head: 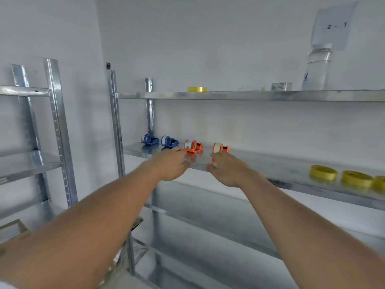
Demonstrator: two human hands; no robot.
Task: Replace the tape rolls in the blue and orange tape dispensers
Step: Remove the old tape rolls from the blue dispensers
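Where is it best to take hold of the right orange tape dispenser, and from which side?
Probably take the right orange tape dispenser by its flat sides, around the round roll housing, coming from the front edge of the shelf. It stands upright, the wall blocks the back, and the right hand is just before it.

One legible marking: a white paper sheet (331, 26) fixed to the wall above the clear bottle (317, 68) carries handwritten "2 - 1". The bottle's blue label is too blurred to read.
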